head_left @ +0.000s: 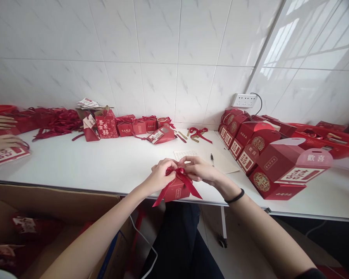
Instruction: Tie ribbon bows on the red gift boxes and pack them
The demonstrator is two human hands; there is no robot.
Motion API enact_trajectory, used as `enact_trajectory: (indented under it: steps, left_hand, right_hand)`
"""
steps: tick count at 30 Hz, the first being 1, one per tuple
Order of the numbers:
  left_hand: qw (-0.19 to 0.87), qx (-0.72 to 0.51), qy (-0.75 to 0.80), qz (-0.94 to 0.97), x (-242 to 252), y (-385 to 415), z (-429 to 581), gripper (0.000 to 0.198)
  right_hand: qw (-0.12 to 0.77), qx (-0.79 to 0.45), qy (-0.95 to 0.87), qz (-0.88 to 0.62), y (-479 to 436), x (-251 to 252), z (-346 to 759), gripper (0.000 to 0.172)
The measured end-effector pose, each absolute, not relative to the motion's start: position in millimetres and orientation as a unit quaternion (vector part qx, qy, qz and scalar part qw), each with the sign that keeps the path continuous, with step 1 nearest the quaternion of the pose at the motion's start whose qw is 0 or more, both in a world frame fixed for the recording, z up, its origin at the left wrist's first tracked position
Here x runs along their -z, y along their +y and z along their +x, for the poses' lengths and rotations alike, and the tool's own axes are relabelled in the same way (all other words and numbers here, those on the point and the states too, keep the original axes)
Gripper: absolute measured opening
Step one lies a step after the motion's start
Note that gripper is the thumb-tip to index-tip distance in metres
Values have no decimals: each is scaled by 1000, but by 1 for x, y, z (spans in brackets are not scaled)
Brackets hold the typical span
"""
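A small red gift box (177, 190) with pale printing on its side stands at the front edge of the white table. Over its top lies a red ribbon (193, 187) formed into a bow, its two tails hanging down left and right. My left hand (164, 173) pinches the bow's left side. From the right, my right hand (198, 169) has its fingers closed on the bow's other side, close to the knot. Fingers partly hide the knot and the box's top.
Red gift boxes (244, 135) are stacked on the right, beside a red basket (331, 145). More boxes and a ribbon pile (59, 120) line the wall. A pen (212, 159) lies on paper. Another person's hands (2, 133) work at far left. An open carton (46, 193) stands below.
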State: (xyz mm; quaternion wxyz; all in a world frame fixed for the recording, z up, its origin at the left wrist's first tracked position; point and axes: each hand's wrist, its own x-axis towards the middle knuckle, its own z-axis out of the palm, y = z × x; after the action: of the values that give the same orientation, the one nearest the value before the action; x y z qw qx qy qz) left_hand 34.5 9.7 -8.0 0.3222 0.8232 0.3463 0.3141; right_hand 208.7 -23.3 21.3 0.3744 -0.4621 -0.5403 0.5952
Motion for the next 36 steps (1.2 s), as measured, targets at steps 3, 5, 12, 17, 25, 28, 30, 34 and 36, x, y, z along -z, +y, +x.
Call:
enact_trajectory:
  steps: [3, 5, 12, 17, 25, 28, 30, 34, 36]
  left_hand:
    - [330, -314, 352, 818, 9, 11, 35, 9]
    - [334, -313, 353, 816, 11, 11, 34, 11]
    - [340, -313, 356, 813, 10, 11, 34, 9]
    - [340, -311, 362, 811, 10, 10, 34, 6]
    - [345, -310, 365, 807, 11, 10, 35, 5]
    - [341, -304, 371, 808, 9, 9, 35, 4]
    - [341, -300, 374, 808, 8, 9, 35, 6]
    - [346, -294, 375, 808, 6, 8, 34, 12]
    - [344, -291, 379, 809, 7, 8, 34, 15]
  right_hand:
    - [389, -605, -522, -458, -22, -21, 207, 22]
    - [389, -592, -534, -460, -21, -21, 207, 26]
    - [423, -610, -489, -458, -21, -14, 212, 36]
    - [408, -595, -532, -443, -22, -11, 211, 28]
    - [387, -519, -591, -482, -23, -12, 211, 26]
    - [393, -505, -609, -468, -24, -11, 209, 29]
    - [407, -505, -601, -467, -24, -11, 208, 27]
    - [455, -512, -550, -477, -20, -11, 206, 22]
    - [469, -512, -530, -487, -18, -11, 207, 19]
